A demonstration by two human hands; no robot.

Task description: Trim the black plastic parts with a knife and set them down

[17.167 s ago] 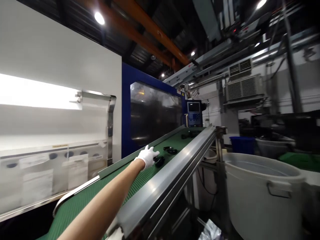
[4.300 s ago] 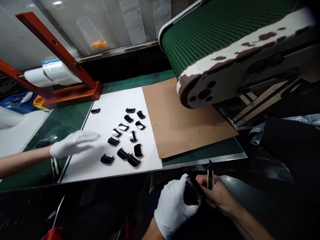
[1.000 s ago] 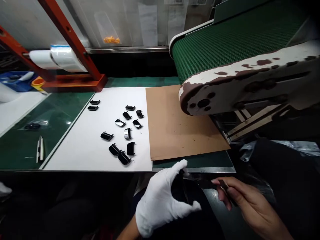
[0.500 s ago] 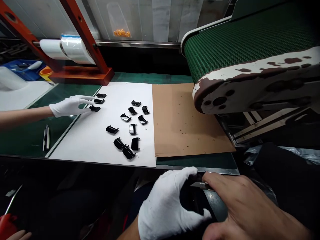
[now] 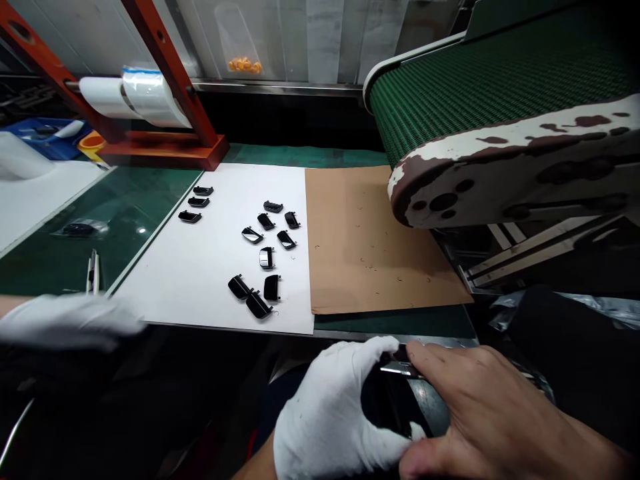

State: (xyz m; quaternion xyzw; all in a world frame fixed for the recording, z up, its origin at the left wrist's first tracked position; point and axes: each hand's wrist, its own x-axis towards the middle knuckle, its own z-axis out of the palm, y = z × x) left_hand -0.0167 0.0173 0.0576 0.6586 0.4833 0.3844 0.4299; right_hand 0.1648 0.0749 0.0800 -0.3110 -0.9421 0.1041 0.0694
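In the upper left of the frame, an orange-red stand (image 5: 175,158) carries two whitish rolls (image 5: 153,99), a blue bin (image 5: 59,151) and yellow container (image 5: 91,146) just beside it. Upper right, a green-belted conveyor (image 5: 480,100) shows chipped white paint.

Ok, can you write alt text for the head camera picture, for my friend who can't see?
A white-gloved left hand curls around a dark part, hard to make out, while a bare right hand holds a small blade near it. Beyond, shiny black pieces lie on a white sheet beside brown cardboard, near a green conveyor belt.
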